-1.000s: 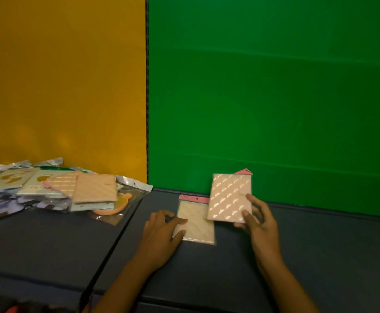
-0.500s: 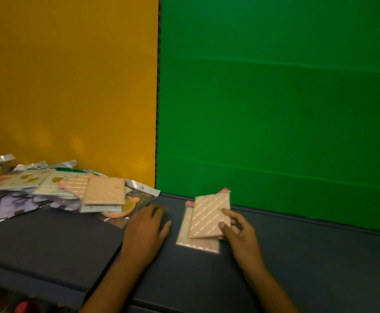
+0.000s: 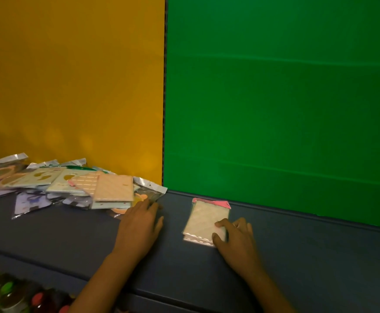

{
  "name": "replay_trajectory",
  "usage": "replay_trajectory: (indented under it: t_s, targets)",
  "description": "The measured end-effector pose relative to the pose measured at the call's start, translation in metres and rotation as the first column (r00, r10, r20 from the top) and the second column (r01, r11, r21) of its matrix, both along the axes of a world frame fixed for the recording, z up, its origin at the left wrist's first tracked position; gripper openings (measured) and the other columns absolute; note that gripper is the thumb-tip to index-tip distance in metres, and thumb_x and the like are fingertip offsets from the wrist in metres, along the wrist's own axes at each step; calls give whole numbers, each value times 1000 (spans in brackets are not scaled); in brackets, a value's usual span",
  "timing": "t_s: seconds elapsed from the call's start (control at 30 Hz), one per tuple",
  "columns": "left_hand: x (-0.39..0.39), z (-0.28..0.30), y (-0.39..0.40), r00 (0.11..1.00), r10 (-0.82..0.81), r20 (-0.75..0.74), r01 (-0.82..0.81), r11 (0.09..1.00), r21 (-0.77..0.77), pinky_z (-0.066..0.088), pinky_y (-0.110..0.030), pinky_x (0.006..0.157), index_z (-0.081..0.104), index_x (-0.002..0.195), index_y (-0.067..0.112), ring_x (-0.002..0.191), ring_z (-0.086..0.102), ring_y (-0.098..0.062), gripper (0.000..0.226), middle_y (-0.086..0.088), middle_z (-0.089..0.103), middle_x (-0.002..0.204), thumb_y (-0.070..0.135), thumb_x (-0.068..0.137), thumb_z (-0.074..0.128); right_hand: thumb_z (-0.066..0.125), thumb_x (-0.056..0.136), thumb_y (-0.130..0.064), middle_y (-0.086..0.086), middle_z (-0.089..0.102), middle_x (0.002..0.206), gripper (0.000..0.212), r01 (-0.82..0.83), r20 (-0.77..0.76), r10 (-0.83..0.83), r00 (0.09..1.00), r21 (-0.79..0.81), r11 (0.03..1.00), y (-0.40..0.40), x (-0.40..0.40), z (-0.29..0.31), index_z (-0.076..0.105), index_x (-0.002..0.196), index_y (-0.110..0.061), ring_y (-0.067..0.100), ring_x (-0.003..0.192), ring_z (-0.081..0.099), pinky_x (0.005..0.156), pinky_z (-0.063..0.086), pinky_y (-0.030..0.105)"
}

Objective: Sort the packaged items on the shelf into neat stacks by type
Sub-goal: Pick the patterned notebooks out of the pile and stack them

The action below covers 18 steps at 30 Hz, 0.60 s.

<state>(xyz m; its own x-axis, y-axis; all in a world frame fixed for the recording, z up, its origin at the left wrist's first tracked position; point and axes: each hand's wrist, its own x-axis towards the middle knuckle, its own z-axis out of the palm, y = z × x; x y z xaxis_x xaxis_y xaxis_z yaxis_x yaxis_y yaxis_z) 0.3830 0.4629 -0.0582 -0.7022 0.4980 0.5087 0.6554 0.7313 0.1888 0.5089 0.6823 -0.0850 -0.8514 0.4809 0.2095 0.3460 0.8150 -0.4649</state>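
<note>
Two pink quilted packets (image 3: 207, 220) with pink header cards lie stacked on the dark shelf (image 3: 309, 256) in front of the green panel. My right hand (image 3: 236, 240) lies on the top packet's lower right corner, with thumb and curled fingers pinching that corner. My left hand (image 3: 139, 227) rests flat on the shelf, fingers straight, its fingertips at the edge of the mixed pile (image 3: 71, 188). On top of that pile lie two more pink quilted packets (image 3: 113, 188), over pale green and purple packets in clear sleeves.
Behind the shelf stand an orange panel (image 3: 71, 86) and a green panel (image 3: 275, 109). Bottles with green and red caps (image 3: 8, 294) show below the shelf's front edge at the lower left.
My right hand has lowered its packet flat onto the one lying on the shelf. My left hand has left that packet and slid left to the pile's edge.
</note>
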Motion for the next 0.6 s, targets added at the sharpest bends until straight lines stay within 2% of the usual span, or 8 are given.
replay_trajectory:
  t_s: [0.17, 0.37, 0.5, 0.6]
  targets:
    - [2, 6, -14, 1000, 23, 14, -22, 997, -68, 48, -30, 84, 56, 127, 24, 104, 57, -17, 41, -1, 58, 123, 42, 91, 53, 49, 92, -49, -3, 40, 116, 41, -40, 48, 35, 998, 119, 992, 0, 1, 10, 50, 130, -34, 16, 115, 38, 96, 40, 31]
    - [-9, 17, -43, 999, 37, 8, -36, 998, -60, 47, -32, 83, 56, 124, 24, 104, 55, -18, 37, 0, 59, 123, 42, 92, 51, 46, 93, -51, -2, 41, 137, 54, -64, 16, 62, 998, 272, 960, -22, -11, 38, 39, 140, -25, 19, 127, 40, 104, 37, 35]
    - [-19, 28, -78, 1000, 23, -15, -24, 1000, -14, 47, -32, 84, 56, 126, 27, 106, 55, -17, 36, 2, 58, 125, 40, 93, 51, 45, 93, -53, -3, 46, 135, 53, -84, 9, 86, 996, 350, 933, -56, -24, 56, 38, 139, -27, 18, 123, 45, 102, 39, 35]
    - [-27, 35, -116, 999, 16, -33, -16, 1000, 1, 46, -33, 83, 57, 124, 28, 104, 55, -18, 34, 3, 59, 119, 40, 93, 51, 42, 94, -56, -1, 48, 135, 56, -83, 1, 89, 996, 367, 927, -89, -37, 64, 39, 139, -24, 18, 122, 46, 101, 40, 34]
